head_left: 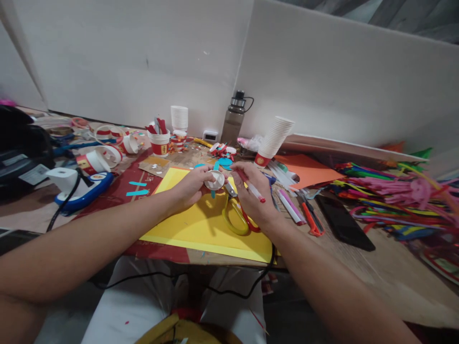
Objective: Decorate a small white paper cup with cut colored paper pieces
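Note:
My left hand (pixel 195 185) pinches a small round white piece (pixel 214 180), with blue strips showing above and below it. Close beside it on the right, my right hand (pixel 251 191) holds a red-capped marker (pixel 255 189) between its fingers, fingertips near the white piece. Beneath both hands lies yellow paper (pixel 186 224). Scissors (pixel 234 217) with yellow and red handles rest on the paper, partly hidden by my right hand. Just beyond the hands is a blue round piece (pixel 225 163).
A bottle (pixel 233 119) and stacked paper cups (pixel 276 138) stand behind. Orange paper (pixel 308 169), a phone (pixel 344 222), a cutter (pixel 311 217) and pipe cleaners (pixel 412 191) lie right. Left are a blue-white power strip (pixel 86 191) and two blue strips (pixel 137 193).

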### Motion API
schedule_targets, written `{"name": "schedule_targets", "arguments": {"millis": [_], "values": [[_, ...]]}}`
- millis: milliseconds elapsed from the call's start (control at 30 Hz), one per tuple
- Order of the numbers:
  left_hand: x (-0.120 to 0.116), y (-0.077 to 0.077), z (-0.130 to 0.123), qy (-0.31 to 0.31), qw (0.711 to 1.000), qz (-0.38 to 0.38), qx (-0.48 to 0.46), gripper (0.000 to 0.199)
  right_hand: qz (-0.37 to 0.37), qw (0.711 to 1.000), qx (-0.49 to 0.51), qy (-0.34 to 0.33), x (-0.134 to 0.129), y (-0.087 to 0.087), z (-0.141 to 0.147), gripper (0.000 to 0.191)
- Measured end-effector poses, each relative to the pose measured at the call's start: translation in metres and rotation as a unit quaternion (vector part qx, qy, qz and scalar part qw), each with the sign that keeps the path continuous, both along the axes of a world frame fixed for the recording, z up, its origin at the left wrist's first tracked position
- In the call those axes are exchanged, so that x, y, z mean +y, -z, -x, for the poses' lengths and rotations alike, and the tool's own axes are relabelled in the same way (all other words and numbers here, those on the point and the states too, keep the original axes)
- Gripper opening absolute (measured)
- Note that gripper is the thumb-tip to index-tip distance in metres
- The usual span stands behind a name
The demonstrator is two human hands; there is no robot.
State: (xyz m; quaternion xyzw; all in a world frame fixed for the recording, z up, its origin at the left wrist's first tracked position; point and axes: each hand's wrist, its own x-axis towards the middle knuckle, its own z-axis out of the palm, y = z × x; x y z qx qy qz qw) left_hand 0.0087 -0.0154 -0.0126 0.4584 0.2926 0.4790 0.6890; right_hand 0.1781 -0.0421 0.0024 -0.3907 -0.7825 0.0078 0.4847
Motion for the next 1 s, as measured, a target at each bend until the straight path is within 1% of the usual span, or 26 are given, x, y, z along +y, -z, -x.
{"name": "schedule_targets", "arguments": {"millis": [167, 333, 467, 567, 667, 733, 767, 867, 1000], "values": [[0.002, 0.002, 0.001, 0.001, 1.0, -0.011, -0.007, 0.03, 0.002, 1.0, -0.016, -0.007, 0.0, -0.002, -0.002, 0.015], [0.003, 0.002, 0.002, -0.009, 0.999, -0.032, 0.006, 0.028, 0.012, 0.999, -0.04, -0.001, 0.001, -0.007, -0.005, 0.017], [0.006, 0.004, 0.005, -0.007, 0.999, -0.041, 0.012, 0.029, 0.032, 0.997, -0.071, -0.001, 0.006, -0.007, -0.012, 0.019], [0.008, 0.005, 0.006, -0.016, 0.999, -0.041, 0.015, 0.027, 0.054, 0.992, -0.109, -0.025, 0.008, -0.004, -0.015, 0.018], [0.009, 0.003, 0.007, -0.042, 0.998, -0.037, 0.017, 0.023, 0.068, 0.987, -0.132, -0.065, 0.008, 0.001, -0.013, 0.02], [0.011, 0.003, 0.008, -0.062, 0.997, -0.028, 0.021, 0.022, 0.069, 0.984, -0.142, -0.077, 0.009, 0.006, -0.011, 0.023], [0.012, 0.003, 0.009, -0.085, 0.996, -0.019, 0.022, 0.023, 0.068, 0.984, -0.145, -0.074, 0.01, 0.007, -0.011, 0.026], [0.016, 0.005, 0.011, -0.115, 0.993, -0.012, 0.017, 0.026, 0.067, 0.983, -0.163, -0.049, 0.012, 0.008, -0.013, 0.033], [0.019, 0.005, 0.011, -0.136, 0.991, 0.0, 0.014, 0.026, 0.091, 0.979, -0.178, 0.026, 0.014, -0.004, -0.027, 0.033]]}}
